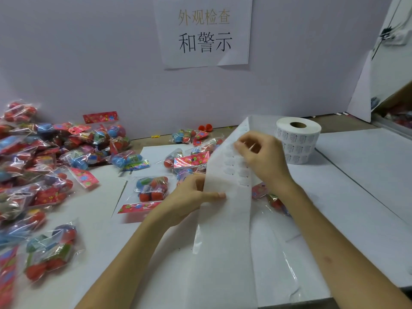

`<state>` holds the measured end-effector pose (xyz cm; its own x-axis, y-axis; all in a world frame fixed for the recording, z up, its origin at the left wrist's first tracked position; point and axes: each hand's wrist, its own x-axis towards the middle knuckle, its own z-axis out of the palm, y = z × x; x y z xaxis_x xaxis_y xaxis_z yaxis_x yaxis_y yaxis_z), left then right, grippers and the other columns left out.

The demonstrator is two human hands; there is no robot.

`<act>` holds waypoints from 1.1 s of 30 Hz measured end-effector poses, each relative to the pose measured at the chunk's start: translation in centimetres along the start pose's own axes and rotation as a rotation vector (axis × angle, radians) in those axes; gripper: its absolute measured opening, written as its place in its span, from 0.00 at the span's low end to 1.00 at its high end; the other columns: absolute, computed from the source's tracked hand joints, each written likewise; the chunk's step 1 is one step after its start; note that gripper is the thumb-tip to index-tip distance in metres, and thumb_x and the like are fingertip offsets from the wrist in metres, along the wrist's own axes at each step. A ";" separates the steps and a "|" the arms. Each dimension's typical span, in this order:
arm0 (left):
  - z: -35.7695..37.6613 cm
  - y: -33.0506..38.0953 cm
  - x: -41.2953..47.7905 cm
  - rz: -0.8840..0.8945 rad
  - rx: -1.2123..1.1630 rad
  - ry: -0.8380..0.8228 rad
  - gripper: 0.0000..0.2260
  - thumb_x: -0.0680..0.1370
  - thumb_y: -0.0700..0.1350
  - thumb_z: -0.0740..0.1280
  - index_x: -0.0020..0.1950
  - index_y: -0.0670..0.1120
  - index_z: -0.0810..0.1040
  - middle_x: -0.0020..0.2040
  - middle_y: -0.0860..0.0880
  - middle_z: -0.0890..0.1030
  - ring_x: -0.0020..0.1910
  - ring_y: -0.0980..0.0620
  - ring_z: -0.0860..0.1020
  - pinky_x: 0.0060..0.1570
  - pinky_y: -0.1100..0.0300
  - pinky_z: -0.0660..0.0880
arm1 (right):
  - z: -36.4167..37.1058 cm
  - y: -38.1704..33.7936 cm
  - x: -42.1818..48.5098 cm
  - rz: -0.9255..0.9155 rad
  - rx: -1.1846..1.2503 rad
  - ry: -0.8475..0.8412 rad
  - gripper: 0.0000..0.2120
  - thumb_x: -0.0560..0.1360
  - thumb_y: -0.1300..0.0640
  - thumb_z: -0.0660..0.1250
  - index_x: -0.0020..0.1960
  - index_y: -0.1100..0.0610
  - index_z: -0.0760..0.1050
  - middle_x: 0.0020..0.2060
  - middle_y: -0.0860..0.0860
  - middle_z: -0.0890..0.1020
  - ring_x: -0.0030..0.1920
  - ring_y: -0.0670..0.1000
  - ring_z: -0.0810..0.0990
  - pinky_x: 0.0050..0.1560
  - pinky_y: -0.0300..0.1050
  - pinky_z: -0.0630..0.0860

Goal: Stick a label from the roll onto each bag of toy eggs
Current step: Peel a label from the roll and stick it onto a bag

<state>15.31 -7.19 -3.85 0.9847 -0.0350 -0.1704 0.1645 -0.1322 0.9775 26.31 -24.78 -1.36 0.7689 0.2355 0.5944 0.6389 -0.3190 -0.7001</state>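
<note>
A roll of white printed labels [298, 139] stands on end at the back right of the table. Its backing strip [225, 219] runs from the roll over my hands and down toward me. My left hand [189, 197] pinches the strip's left edge, thumb on top. My right hand [260, 157] has its fingers curled at the strip higher up, picking at a label. Clear bags of toy eggs lie beyond the strip: one [151, 188] just left of my left hand, several [191, 159] behind it, and one [272, 197] partly hidden under my right wrist.
A big heap of bagged toy eggs [40, 166] covers the left of the table. White paper sheets [356, 166] cover the right side. A white partition [89, 63] with a printed sign [204, 32] closes off the back. Loose clear film [287, 264] lies near the front.
</note>
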 end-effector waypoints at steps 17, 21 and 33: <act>-2.3 0.0 0.5 0.330 -0.287 0.267 0.12 0.73 0.49 0.75 0.52 0.44 0.82 0.41 0.43 0.82 0.31 0.50 0.79 0.32 0.60 0.79 | 1.0 -0.4 -0.9 0.092 0.248 -0.326 0.25 0.73 0.69 0.71 0.66 0.50 0.77 0.49 0.51 0.85 0.45 0.58 0.86 0.54 0.57 0.82; -1.8 -0.5 0.8 0.387 -0.022 0.477 0.10 0.77 0.45 0.76 0.58 0.51 0.84 0.52 0.51 0.86 0.46 0.50 0.85 0.42 0.59 0.82 | 1.5 -0.5 -1.3 0.054 0.239 -0.440 0.32 0.71 0.70 0.72 0.71 0.48 0.74 0.47 0.49 0.87 0.48 0.53 0.86 0.52 0.50 0.82; -1.4 -0.5 0.9 0.307 0.013 0.485 0.05 0.77 0.42 0.75 0.52 0.48 0.87 0.43 0.51 0.88 0.42 0.54 0.86 0.44 0.64 0.81 | 2.2 -1.7 -2.1 -0.011 0.225 -0.519 0.37 0.72 0.70 0.70 0.74 0.43 0.71 0.54 0.41 0.86 0.50 0.48 0.85 0.52 0.54 0.82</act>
<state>16.23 -5.78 -4.34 0.9012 0.3841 0.2007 -0.1310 -0.2000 0.9710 23.66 -22.73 -2.33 0.6373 0.6764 0.3693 0.5928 -0.1241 -0.7957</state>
